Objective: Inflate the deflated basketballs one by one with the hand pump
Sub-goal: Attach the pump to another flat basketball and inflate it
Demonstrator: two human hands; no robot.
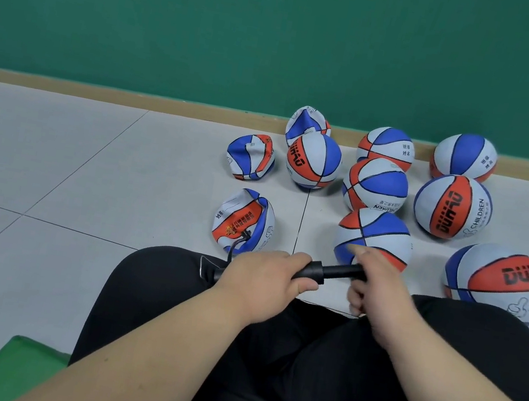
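On the tiled floor (53, 167), just ahead of the person's left knee, lies the crumpled ball (244, 221), sunk in on itself with its orange panel up. The thin black hose (236, 244) is plugged in at that panel and runs back toward the lap. Beyond it a second flat ball (251, 156) sits in mid-floor, and a third flat ball (307, 120) slumps by the skirting (133, 99) at the floor's far edge. The left hand (265, 276) is wrapped round the barrel of the hand pump (328, 271), which is held roughly level above the gap between the knees. The right hand (371, 279) is closed over the handle end, but it is blurred, so how its fingers lie cannot be read. To the right, the round balls (452, 206) are clustered from just beyond the right hand out to the far edge. The connected ball is probably light and limp, with a grippy rubber skin that folds easily and may skid on smooth tile. It is best steadied close to the valve so the slim needle is not bent. The pump looks rigid, and taking the barrel in one hand and the handle in the other suits it.
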